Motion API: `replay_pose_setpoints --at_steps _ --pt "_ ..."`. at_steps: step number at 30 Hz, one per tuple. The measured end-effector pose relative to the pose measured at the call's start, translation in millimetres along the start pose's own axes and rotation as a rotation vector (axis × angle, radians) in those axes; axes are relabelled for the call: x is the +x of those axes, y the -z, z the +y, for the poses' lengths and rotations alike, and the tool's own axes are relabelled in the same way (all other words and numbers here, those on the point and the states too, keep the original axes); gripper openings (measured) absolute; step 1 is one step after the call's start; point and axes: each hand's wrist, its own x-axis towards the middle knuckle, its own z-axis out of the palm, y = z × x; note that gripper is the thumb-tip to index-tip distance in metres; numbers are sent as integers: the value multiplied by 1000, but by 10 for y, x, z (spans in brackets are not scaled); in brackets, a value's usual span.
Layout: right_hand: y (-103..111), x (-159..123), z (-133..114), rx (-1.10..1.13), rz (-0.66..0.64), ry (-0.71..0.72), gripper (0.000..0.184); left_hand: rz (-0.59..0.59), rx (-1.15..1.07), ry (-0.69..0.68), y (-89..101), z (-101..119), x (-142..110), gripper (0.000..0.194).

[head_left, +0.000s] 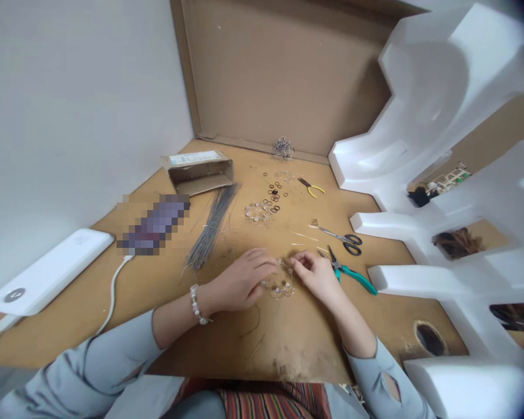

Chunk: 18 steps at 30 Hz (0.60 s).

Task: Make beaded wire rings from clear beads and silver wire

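A ring of bent wire with clear beads (282, 287) lies low over the table between my two hands. My left hand (247, 278) comes in from the left with its fingers curled over the ring's left edge. My right hand (317, 274) pinches at the ring's upper right, thumb and forefinger together. Green-handled pliers (353, 278) lie just beyond my right wrist, jaws apart. A second beaded wire ring (257, 213) rests farther up the table. To its left lies a bundle of straight grey wires (213, 230).
Black-handled scissors (347, 240), yellow-handled pliers (311, 187) and small dark rings (275, 195) lie farther back. An open cardboard box (201, 174), a blurred-out phone and a white power bank (52, 270) stand left. White foam pieces (402, 280) border the right side.
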Motion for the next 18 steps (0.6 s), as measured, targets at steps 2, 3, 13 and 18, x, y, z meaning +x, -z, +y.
replay_pose_setpoints --at_steps 2,3,13,18 --pt "77 -13 12 14 -38 44 30 26 -33 61 -29 -10 -5 49" --pt "118 -28 11 13 -89 79 36 9 -44 74 -59 -19 -8 61" --pt "217 -137 -17 -220 -342 109 58 -101 15 140 -109 -127 -44 83" --pt "170 -102 45 -190 -354 72 28 -149 47 65 18 -101 -3 45"
